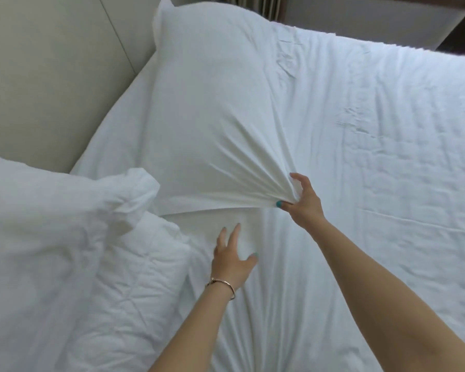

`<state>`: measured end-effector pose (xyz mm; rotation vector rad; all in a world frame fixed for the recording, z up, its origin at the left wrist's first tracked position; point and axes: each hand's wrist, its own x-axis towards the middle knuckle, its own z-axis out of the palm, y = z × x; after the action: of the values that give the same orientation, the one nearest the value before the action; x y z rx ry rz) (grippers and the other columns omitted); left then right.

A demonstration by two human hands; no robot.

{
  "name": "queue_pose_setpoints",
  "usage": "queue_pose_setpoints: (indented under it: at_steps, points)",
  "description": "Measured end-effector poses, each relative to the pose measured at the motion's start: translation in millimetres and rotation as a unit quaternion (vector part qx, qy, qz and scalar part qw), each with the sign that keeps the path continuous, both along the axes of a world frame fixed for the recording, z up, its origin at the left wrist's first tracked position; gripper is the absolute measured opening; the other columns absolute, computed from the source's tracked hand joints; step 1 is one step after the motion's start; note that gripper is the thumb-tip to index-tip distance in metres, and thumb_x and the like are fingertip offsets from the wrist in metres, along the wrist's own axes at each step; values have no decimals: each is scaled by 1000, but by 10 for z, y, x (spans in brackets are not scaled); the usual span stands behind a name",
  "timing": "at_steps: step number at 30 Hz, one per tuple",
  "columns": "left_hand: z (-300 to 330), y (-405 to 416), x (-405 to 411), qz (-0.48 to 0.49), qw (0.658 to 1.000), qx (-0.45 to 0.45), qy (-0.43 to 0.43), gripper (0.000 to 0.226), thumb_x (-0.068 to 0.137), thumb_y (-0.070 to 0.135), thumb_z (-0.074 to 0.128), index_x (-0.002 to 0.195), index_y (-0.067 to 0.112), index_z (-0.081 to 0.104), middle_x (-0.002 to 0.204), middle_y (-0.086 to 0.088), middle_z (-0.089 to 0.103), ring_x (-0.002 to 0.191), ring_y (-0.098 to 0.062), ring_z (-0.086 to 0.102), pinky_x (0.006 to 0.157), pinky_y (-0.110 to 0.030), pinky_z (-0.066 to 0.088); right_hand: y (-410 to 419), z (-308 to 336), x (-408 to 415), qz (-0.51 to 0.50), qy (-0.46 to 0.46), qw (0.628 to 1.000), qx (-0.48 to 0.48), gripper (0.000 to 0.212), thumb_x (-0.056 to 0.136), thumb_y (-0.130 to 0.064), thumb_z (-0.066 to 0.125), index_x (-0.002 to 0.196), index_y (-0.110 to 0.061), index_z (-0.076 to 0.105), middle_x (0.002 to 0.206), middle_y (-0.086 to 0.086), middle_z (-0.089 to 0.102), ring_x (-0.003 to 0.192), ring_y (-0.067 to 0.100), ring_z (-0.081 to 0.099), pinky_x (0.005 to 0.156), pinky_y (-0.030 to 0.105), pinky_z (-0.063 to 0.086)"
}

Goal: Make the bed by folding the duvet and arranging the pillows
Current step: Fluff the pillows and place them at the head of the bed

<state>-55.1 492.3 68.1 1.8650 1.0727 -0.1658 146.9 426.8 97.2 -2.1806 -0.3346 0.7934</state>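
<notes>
A large white pillow [212, 108] lies near the head of the bed, running toward the beige headboard. My right hand [302, 198] pinches its near right corner, and the pillowcase fans out in tight creases from that grip. Just below the pillow's near edge, my left hand [232, 257] hovers over the white sheet [360, 183] with fingers spread, a thin bracelet on the wrist. A second white pillow [38, 224] fills the lower left, resting on bunched quilted white bedding [134, 285].
The padded beige headboard [51, 76] runs along the left. A dark floor strip [459, 30] and curtain show beyond the bed's far edge at the top right. The wrinkled sheet spreads wide across the right side.
</notes>
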Motion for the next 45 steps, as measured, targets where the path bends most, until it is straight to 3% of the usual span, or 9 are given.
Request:
queue_pose_setpoints:
  at_steps: [3,8,12,16,23,30,33,38,45]
  points:
    - [64,-562,-337,-27,998,-51,20,86,86,37,64,151,40,8,160,1,-1,145,-22,13,114,-31,19,-539,118,-488,-13,15,1000,-23,74,79,-21,77,134,-44,33,113,6,55,81,16,56,63,26,45]
    - [388,-1096,-1007,-102,994,-10,48,87,88,37,60,152,36,1,160,2,1,143,-26,19,114,-35,26,-1185,449,-1725,-52,62,997,13,81,77,-24,78,139,-35,28,114,1,52,90,18,55,70,24,42]
    - [758,-1508,-1752,-45,998,-42,-14,84,91,25,58,152,30,1,156,-2,14,130,-23,43,106,-33,39,-1378,722,-2612,-66,92,993,38,79,84,-19,72,143,-28,20,118,-2,43,96,21,53,78,34,50]
    - [1054,-1920,-2539,-23,998,-43,-50,72,92,23,55,151,29,13,146,3,32,101,-17,58,93,-30,48,-1535,970,-3114,-67,112,991,28,71,89,-17,64,141,-27,18,119,7,42,80,20,53,62,31,48]
    - [1249,-2402,-3583,5,996,-24,-90,54,90,21,55,141,16,39,130,1,49,118,-18,50,100,-26,39,-2306,1157,-3752,-100,88,991,-3,65,90,-14,63,139,-22,20,107,13,44,64,16,44,48,26,39]
    - [1316,-2895,-3887,-73,993,-32,-91,58,90,18,55,145,17,35,136,-7,46,122,-23,48,100,-29,39,-3687,1218,-4464,-125,91,983,-98,70,85,-12,68,138,-23,23,93,9,47,60,15,43,41,24,35]
    - [1319,-3208,-3970,-92,990,-55,-95,61,89,19,57,146,17,33,142,-8,40,129,-21,43,105,-28,36,-4105,1214,-4736,-130,101,982,-95,65,87,-33,69,135,-25,26,84,7,45,52,15,38,39,23,31]
    - [1250,-3630,-4030,-118,988,-52,-87,60,92,22,54,147,22,31,149,-4,28,130,-19,41,98,-24,37,-4331,1100,-4995,-92,45,987,-123,54,95,-41,54,136,-21,26,111,11,50,63,14,44,47,25,34]
    - [1108,-4241,-3983,-101,991,-44,-79,56,94,31,54,146,22,34,146,-3,30,122,-21,49,94,-26,39,-4635,1009,-5329,-134,107,985,-30,44,97,-28,51,133,-32,26,111,8,54,61,13,45,48,23,38]
